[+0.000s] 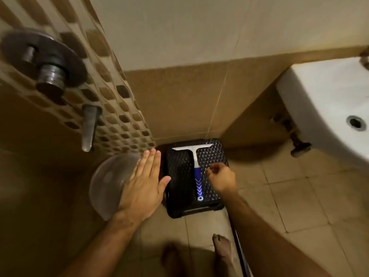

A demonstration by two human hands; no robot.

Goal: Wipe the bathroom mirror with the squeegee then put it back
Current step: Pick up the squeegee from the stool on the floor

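The squeegee lies flat on a black woven stool on the floor, its white blade toward the wall and its blue handle toward me. My right hand hovers just right of the handle with loosely curled fingers, holding nothing. My left hand is spread flat with straight fingers, left of the stool and above a clear round bowl. No mirror is in view.
A clear round bowl sits on the floor at the left. Shower tap fittings and a spout jut from the mosaic wall. A white basin hangs at the right. My bare feet stand on the tiled floor.
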